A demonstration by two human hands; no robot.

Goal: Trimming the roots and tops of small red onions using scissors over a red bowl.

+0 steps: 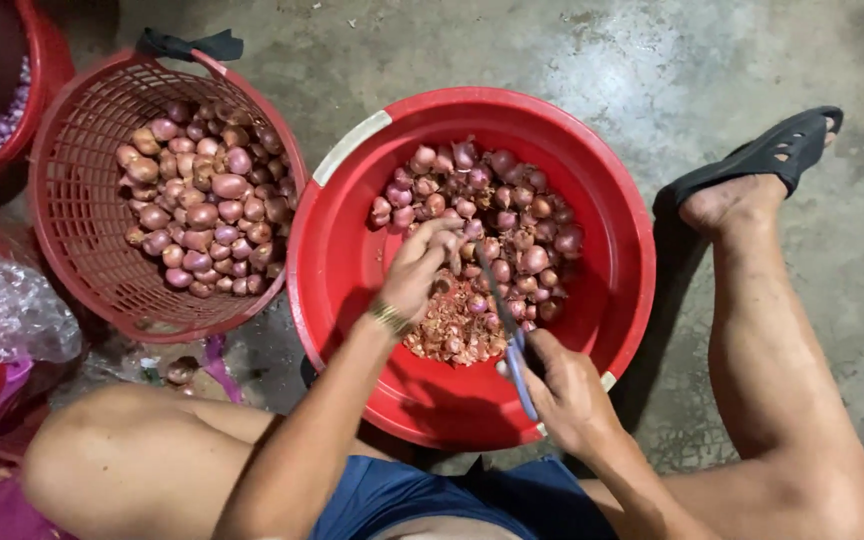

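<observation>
Left hand: reaching into the red basin, its grip narrowed around one shallot at the near edge of the heap; a gold bracelet sits at the wrist.
Right hand: grip closed on the blue handles of a pair of scissors, the blades pointing away from the person toward the left fingers and the shallot they pinch.
Shallots in the basin: a mound of whole purple-pink bulbs lies just beyond both hands, on the far side of the basin.
Trimmings: a pile of dry skins and cut ends lies between the two hands, on the nearer part of the basin floor.
Red mesh basket: well off to the left of the left hand, holding a good layer of shallots that look cleaner and smoother, though whether they are all trimmed cannot be told.
Progress, as a judgement: work is well under way, since trimmings have built up and the basket is partly filled, but many bulbs remain in the basin, so a good share is left.
Surroundings: a concrete floor, another red tub at the far left, clear plastic bags, and a black sandal on the foot to the right.
</observation>
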